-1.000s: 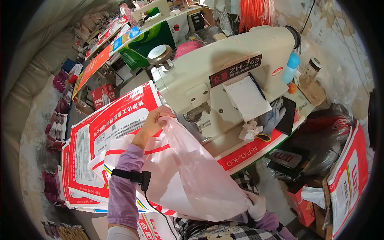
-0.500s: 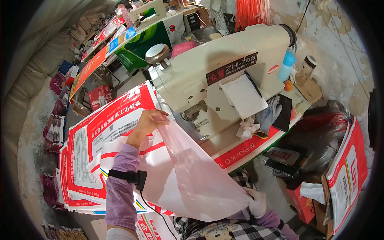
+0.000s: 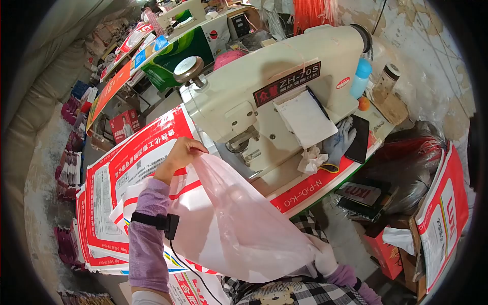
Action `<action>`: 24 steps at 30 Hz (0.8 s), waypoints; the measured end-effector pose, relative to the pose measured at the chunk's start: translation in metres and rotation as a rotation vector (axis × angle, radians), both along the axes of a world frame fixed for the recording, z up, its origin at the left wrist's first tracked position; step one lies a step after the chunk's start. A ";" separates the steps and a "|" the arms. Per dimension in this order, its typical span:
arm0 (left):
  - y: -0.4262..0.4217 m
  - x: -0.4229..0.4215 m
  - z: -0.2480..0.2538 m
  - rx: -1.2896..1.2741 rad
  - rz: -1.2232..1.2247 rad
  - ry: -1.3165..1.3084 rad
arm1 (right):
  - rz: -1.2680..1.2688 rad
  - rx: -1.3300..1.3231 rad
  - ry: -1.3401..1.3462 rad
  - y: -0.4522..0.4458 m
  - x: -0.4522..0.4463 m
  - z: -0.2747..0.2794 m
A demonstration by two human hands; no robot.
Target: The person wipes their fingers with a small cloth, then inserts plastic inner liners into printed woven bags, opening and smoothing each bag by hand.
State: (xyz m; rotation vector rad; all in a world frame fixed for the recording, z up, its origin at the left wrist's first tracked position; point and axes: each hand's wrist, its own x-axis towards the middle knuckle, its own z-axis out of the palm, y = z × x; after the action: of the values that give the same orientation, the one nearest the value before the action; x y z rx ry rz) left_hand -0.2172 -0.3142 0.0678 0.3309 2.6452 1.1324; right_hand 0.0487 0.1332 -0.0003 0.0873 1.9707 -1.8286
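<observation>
Beside the cream-coloured metal sewing machine point(image 3: 229, 96), a pale pink, filmy plastic sheet point(image 3: 254, 229) spreads between 2 hands, just right of the stacked red-and-white printed bags point(image 3: 104, 198)! The left hand point(image 3: 183, 152) pinches its upper end; the right hand point(image 3: 323, 256) grips the lower right end, fingertips partly hidden. It looks light, limp, probably slippery and quick to crease, so edge holds, set well apart, should control it best.
</observation>
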 end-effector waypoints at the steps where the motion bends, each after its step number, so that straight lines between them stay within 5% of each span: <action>1: 0.001 -0.002 -0.004 0.000 -0.001 0.000 | -0.001 0.000 0.000 0.000 0.002 -0.002; 3: 0.006 -0.008 -0.015 0.185 -0.061 0.090 | -0.061 0.098 0.173 0.000 0.010 -0.007; 7: 0.020 -0.013 -0.043 0.147 -0.050 0.270 | -0.154 0.121 0.184 0.011 0.014 0.014; 9: 0.029 -0.011 -0.048 -0.035 0.019 0.489 | 0.104 0.465 0.606 0.032 0.010 0.021; 15: 0.054 -0.016 -0.048 0.358 0.159 0.435 | 0.172 0.569 0.814 0.037 0.003 -0.028; 18: 0.042 -0.018 -0.057 0.297 0.112 0.302 | 0.273 0.574 0.828 0.046 0.011 -0.005; 24: 0.046 -0.004 -0.067 -0.133 -0.017 0.675 | 0.314 0.657 0.897 0.036 -0.001 -0.054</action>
State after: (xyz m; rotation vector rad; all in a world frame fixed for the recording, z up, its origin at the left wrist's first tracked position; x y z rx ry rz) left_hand -0.2213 -0.2686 0.0011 0.8325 3.2555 0.9498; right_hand 0.0481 0.1688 -0.0545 -0.9289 2.8873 -1.0026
